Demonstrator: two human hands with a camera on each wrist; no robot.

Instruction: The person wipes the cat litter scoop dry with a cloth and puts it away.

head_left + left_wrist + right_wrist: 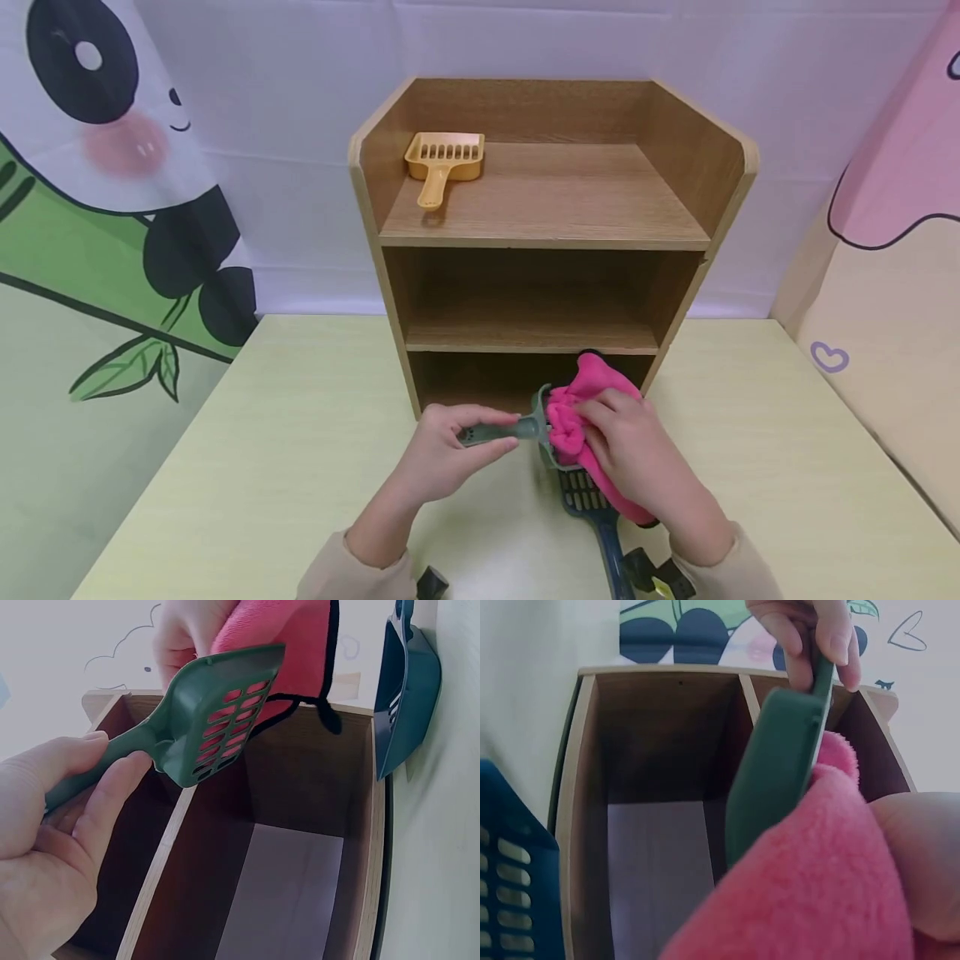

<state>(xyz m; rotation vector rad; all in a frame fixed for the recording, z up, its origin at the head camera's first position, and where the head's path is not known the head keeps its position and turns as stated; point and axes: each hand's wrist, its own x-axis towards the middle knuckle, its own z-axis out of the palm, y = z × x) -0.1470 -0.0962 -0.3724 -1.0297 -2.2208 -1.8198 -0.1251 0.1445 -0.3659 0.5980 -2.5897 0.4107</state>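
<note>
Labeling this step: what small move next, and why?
Probably rub the pink cloth across the green scoop with the right grip: the cloth lies bunched against it, showing pink through the slots, and the left grip holds the handle.

The head view is bright, with dark shadow low inside the shelf (pixel 543 196) at centre; both wrist views look dimmer, and the right one's cloth (pixel 817 877) is soft toward the bottom.

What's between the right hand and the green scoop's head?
The pink cloth. The head view shows it bunched between the right hand and the green scoop.
</note>
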